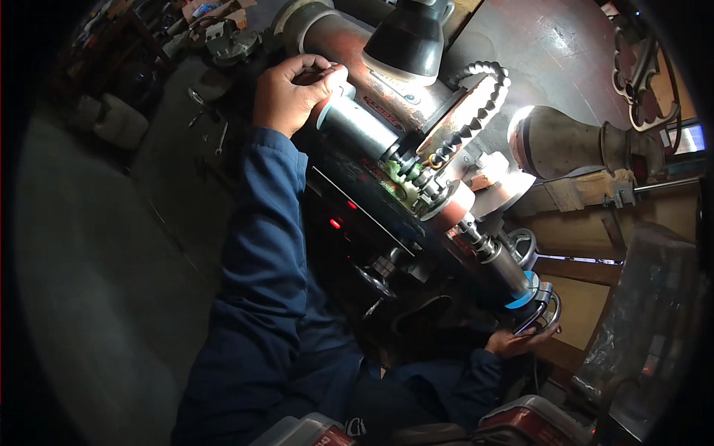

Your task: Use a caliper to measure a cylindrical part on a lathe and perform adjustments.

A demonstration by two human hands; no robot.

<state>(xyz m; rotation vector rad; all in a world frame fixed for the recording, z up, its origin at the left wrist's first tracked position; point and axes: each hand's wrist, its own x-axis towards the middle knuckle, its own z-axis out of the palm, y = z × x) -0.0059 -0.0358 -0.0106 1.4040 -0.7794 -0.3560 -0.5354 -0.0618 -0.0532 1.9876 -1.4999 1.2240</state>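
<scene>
My left hand is wrapped around the upper end of the long grey steel cylinder of a machine; the cylinder runs diagonally down from it toward my right hand. That hand cups the small round metal handwheel just beside the blue ring. A black segmented coolant hose arches right of my left hand.

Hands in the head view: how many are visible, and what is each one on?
2. The left hand grips the upper end of the long metal cylinder at top centre. The right hand holds the round handwheel at its lower end, lower right. No others show.
</scene>
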